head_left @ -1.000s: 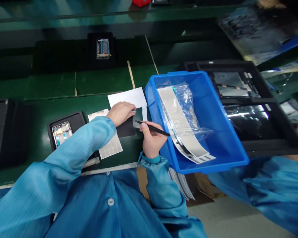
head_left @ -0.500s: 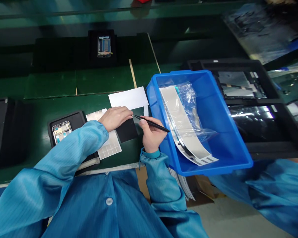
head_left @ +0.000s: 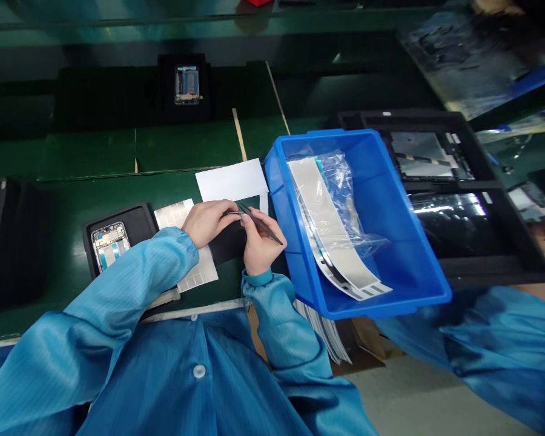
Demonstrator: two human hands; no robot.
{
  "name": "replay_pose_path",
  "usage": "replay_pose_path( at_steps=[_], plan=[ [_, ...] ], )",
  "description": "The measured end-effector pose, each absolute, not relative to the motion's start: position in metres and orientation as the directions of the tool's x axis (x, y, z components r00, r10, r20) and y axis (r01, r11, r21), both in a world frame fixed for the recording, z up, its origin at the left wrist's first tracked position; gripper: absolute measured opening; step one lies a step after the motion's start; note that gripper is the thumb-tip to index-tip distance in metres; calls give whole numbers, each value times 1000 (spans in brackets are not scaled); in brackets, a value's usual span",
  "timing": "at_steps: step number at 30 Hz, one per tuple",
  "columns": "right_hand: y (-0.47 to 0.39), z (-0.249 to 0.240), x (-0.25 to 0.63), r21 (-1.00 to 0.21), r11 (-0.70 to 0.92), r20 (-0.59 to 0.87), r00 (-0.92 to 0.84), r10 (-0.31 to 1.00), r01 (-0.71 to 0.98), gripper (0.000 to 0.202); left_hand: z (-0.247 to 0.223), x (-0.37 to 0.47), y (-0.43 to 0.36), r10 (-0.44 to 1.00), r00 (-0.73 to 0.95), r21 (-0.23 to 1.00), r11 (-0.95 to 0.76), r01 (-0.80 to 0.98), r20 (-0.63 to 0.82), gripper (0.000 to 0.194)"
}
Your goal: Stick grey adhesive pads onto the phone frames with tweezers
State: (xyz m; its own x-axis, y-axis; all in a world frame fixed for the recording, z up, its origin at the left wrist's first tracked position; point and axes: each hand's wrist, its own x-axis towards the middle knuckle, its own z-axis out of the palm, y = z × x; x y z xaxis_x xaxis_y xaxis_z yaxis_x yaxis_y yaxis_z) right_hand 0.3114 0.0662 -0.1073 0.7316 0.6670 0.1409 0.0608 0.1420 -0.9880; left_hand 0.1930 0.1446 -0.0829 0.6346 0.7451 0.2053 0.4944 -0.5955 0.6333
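Note:
In my right hand (head_left: pixel 258 249) is a pair of dark pointed tweezers (head_left: pixel 270 231), its handle slanting down to the right. My left hand (head_left: pixel 206 221) is pinched close to the tweezer tips, and what its fingers hold is too small to make out. The fingertips of both hands nearly meet above a dark flat sheet (head_left: pixel 227 247). Under my left wrist lies a pale sheet of rectangular stickers (head_left: pixel 200 271). Behind the hands is a blank white sheet (head_left: pixel 231 179). To the left, an opened phone (head_left: pixel 110 241) sits in a black tray (head_left: pixel 138 219), partly covered by my sleeve.
A blue bin (head_left: pixel 411 242) with label strips (head_left: pixel 329 224) and clear plastic stands close on the right. Beyond it are black trays (head_left: pixel 463 242) and a co-worker's sleeve (head_left: pixel 495 345). Another opened phone (head_left: pixel 187 85) lies at the back.
My right hand has moved left and inward, bringing the tweezers against my left fingertips. The view has shifted slightly. At the right edge, a co-worker's hand has come into view.

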Motion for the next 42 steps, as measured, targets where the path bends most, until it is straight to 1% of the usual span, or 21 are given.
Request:
replay_pose_path(
  at_steps=[3,6,9,12,16,19,23,33,40,42],
  plan=[
    [66,-108,310,-982,178,164,745,647,61,21,-78,191,144,734,654,670,-580,462,185,19],
    [65,-107,309,-977,206,174,748,641,51,18,-75,190,144,781,612,734,-487,473,124,24],
    [63,-103,313,-982,177,168,752,637,70,19,-72,191,143,822,566,803,-381,459,67,16],
    [58,-98,323,-978,185,193,734,651,94,19,-69,193,142,837,546,827,-327,457,30,9],
    [50,-94,339,-970,231,222,640,735,72,20,-63,193,143,844,536,798,-332,504,13,6],
    [47,-95,343,-974,209,220,579,785,87,20,-58,193,143,844,536,776,-337,533,-2,5],
    [47,-99,344,-976,194,218,544,810,101,20,-58,194,142,836,548,759,-346,552,-17,7],
    [47,-100,343,-974,179,226,572,788,138,17,-61,194,143,814,581,715,-393,578,-22,8],
    [49,-78,338,-954,167,292,633,717,250,18,-75,199,146,773,625,602,-551,579,108,13],
    [51,-69,334,-952,160,295,638,711,262,19,-74,199,148,769,621,573,-581,578,154,19]
  ],
)
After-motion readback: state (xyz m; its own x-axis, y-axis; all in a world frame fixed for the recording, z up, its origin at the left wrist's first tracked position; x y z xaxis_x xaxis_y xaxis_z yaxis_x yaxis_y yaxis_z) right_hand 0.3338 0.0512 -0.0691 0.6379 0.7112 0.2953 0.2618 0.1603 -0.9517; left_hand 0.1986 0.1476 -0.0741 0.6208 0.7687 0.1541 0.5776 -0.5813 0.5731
